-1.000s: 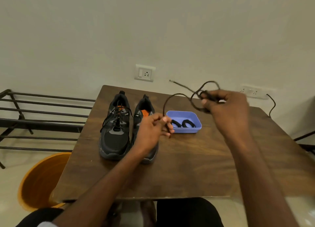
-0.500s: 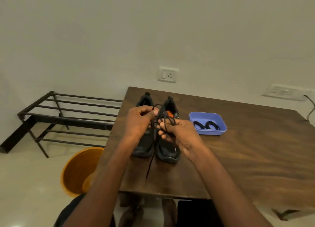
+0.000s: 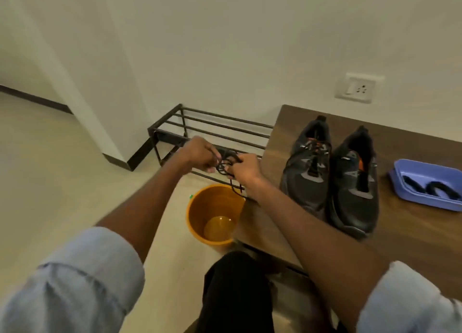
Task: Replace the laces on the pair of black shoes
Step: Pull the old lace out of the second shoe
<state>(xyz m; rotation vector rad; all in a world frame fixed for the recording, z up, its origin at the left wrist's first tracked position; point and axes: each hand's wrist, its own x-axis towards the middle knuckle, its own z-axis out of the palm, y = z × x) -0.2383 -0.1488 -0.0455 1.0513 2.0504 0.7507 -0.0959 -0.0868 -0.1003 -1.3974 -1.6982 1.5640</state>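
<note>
Two black shoes stand side by side on the wooden table (image 3: 412, 235). The left shoe (image 3: 306, 167) still has a lace threaded through it; the right shoe (image 3: 355, 182) shows an orange lining and no lace. Off the table's left edge, above the orange bucket (image 3: 215, 217), my left hand (image 3: 200, 155) and my right hand (image 3: 246, 169) both grip a bunched black lace (image 3: 226, 164). A loose end of it hangs down toward the bucket.
A blue tray (image 3: 405, 172) with two coiled black laces (image 3: 435, 189) sits on the table right of the shoes. A black metal rack (image 3: 212, 127) stands on the floor against the wall behind the bucket. A wall socket (image 3: 357, 88) is above the table.
Both hands have carried the bunched lace left, from over the shoes to over the bucket beside the table. The view has swung left and down with them.
</note>
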